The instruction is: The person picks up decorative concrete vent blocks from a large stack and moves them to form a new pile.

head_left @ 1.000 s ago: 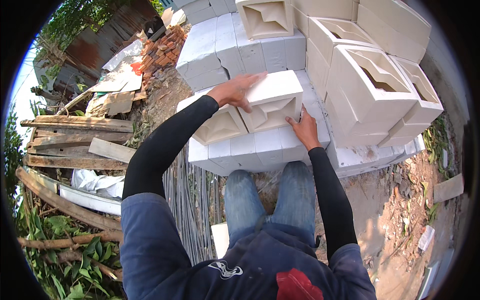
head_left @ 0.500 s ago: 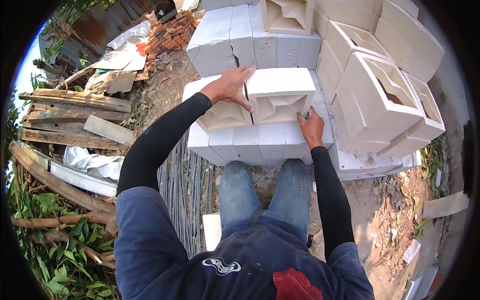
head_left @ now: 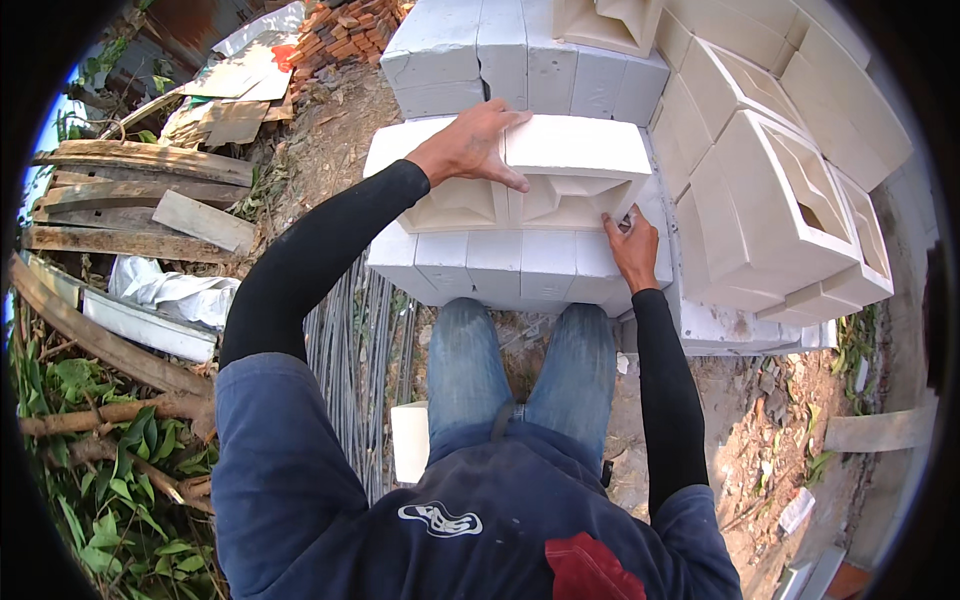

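At the far left, weathered grey wooden planks (head_left: 130, 200) lie stacked on the ground beside green leafy branches (head_left: 90, 470), with a crumpled white plastic sheet (head_left: 170, 290) between them. Just right of these, a bundle of thin grey steel rods (head_left: 350, 350) runs along the ground under the person's black-sleeved left arm. The left hand (head_left: 470, 150) lies palm down with fingers spread over the top of the white hollow decorative concrete block (head_left: 575, 165), gripping its upper left edge. This block sits on the front edge of a low stack of white solid blocks (head_left: 500, 265), directly ahead of the person's knees in blue jeans. The right hand (head_left: 632, 250) presses against the block's lower right corner, fingers curled on its face; how tightly they clasp cannot be told. Further right, more white hollow blocks (head_left: 780, 200) lean tilted in a row, and beyond them bare dirt shows scattered rubble (head_left: 790, 440).
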